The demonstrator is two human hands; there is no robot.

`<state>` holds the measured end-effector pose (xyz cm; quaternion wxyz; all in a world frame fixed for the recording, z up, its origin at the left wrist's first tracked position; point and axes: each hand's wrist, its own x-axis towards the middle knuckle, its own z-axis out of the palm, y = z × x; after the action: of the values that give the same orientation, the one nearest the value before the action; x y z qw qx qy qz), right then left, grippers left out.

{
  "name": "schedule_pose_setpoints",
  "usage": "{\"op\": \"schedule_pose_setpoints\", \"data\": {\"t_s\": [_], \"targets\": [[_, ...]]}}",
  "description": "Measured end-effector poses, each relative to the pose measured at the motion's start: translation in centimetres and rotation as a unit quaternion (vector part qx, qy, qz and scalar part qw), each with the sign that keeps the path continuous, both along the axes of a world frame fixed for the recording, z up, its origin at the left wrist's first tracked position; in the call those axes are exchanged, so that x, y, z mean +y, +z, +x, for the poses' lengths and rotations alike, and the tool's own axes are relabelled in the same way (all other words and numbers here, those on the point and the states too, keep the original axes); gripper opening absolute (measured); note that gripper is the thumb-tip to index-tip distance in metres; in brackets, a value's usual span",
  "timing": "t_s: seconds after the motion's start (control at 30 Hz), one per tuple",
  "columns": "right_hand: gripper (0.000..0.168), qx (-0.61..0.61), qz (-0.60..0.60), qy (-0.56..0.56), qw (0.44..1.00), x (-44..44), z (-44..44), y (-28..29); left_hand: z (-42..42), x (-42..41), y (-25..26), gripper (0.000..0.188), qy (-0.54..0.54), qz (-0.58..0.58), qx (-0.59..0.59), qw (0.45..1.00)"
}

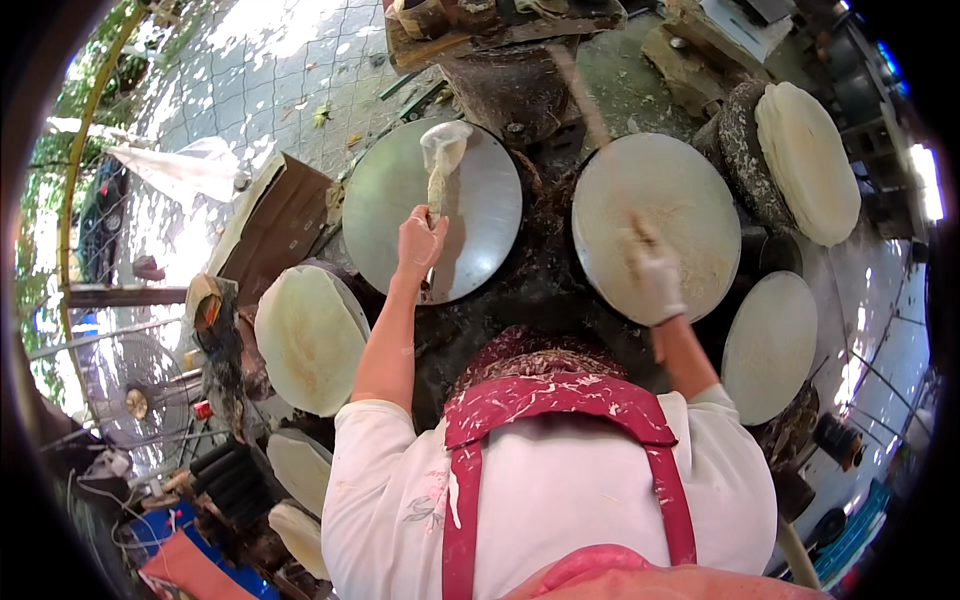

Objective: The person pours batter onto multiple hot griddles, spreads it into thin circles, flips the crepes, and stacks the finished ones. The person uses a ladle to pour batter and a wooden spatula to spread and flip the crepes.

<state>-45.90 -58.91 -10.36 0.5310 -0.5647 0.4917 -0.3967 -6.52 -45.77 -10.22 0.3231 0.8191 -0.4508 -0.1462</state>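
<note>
My left hand (421,238) grips the handle of a batter-coated ladle (445,148), whose bowl is over the far part of the left round metal griddle (375,202). That griddle's surface looks smooth and shiny. My right hand (654,276), in a pale glove and blurred, is over the right round griddle (581,217). A thin pale batter layer (690,202) covers most of that griddle. Whether the right hand holds anything cannot be told. A blurred stick-like thing (581,94) reaches the right griddle's far edge.
Stacks of thin round flatbreads stand at left (307,341) and far right (806,165). Another pale round (771,349) lies near my right elbow. A cardboard box (274,217) and a fan (136,401) are at left; a cluttered stand (510,34) is beyond the griddles.
</note>
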Motion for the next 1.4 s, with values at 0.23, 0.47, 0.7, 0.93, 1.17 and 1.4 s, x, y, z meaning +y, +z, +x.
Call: {"op": "schedule_pose_setpoints", "data": {"t_s": [0.23,0.47,0.7,0.93,1.17,1.4], "targets": [[0.047,0.452,-0.044,0.111,0.884,9.7,17.5,-0.1,9.2,2.4,0.2,0.033,-0.032,0.022,-0.228,0.973],[0.059,0.113,0.106,0.026,0.988,12.8,21.8,-3.6,13.7,6.9,6.3,0.017,0.131,-0.204,-0.042,0.969],[0.054,0.139,0.021,0.014,0.990,11.6,20.5,-0.3,12.5,14.6,5.2,0.011,0.090,-0.102,0.416,0.899],[0.056,0.041,0.238,0.100,0.965,13.5,26.7,1.7,9.4,21.0,2.6,0.015,0.140,-0.088,0.504,0.848],[0.049,0.058,0.275,0.096,0.955,11.7,24.8,1.8,8.9,23.2,5.1,0.019,0.181,-0.109,0.378,0.901],[0.055,0.051,0.066,0.223,0.971,5.1,22.5,-1.0,6.0,24.5,6.0,0.016,0.271,-0.054,0.376,0.884]]}}
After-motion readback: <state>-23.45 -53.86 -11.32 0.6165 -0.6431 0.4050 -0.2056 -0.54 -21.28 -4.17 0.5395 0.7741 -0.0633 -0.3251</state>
